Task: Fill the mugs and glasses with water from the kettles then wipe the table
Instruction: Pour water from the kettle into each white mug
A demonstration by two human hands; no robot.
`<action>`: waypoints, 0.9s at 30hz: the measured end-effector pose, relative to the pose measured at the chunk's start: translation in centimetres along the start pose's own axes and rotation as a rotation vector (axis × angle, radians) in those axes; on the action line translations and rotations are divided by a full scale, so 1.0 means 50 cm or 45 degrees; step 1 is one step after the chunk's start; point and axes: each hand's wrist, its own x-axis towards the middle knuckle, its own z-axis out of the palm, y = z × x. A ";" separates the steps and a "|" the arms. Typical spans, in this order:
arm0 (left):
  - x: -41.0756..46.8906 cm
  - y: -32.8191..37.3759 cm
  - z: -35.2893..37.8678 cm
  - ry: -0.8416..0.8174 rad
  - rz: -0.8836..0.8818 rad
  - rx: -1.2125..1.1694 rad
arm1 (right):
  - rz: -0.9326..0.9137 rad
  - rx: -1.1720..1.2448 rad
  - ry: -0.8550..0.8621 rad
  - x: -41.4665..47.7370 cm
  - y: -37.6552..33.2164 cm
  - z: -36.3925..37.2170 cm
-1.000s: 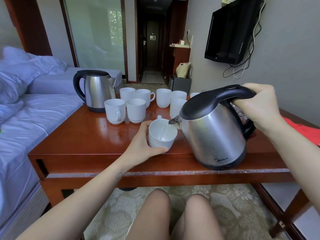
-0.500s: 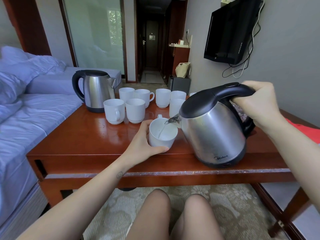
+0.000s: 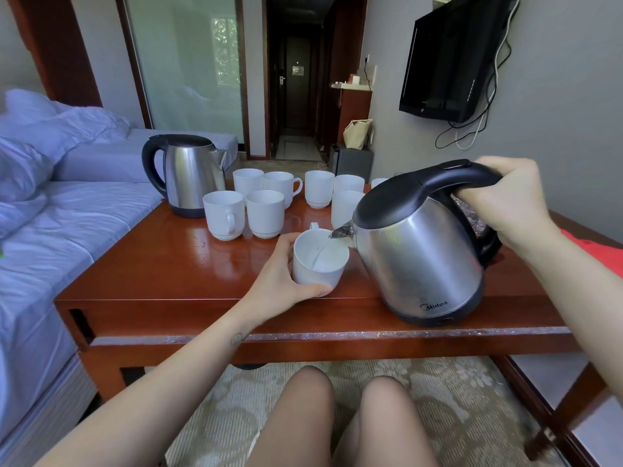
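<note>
Tabletop (image 3: 151, 264) work looks barely begun: left grip (image 3: 279, 274) clasps one mug (image 3: 317, 276), right grip (image 3: 505, 200) clamps the tilted kettle (image 3: 418, 257), pouring; other mugs (image 3: 264, 212) and wiping seemingly remain.

The left arm reaches in from the lower left of the frame. At centre, the left hand (image 3: 283, 274) wraps thumb and fingers round a mug (image 3: 320, 264). The right arm enters from the right edge, and the right hand (image 3: 505, 203) clenches a kettle handle (image 3: 455, 173) at the upper right.
</note>
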 end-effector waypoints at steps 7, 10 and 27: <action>0.003 -0.003 0.003 -0.015 0.009 -0.006 | 0.004 -0.039 0.028 0.001 0.004 0.000; 0.003 -0.006 0.004 -0.019 0.019 0.008 | 0.011 -0.053 0.028 0.003 0.011 -0.002; 0.003 -0.015 0.006 -0.023 0.128 0.089 | -0.025 -0.050 0.019 0.003 0.014 -0.002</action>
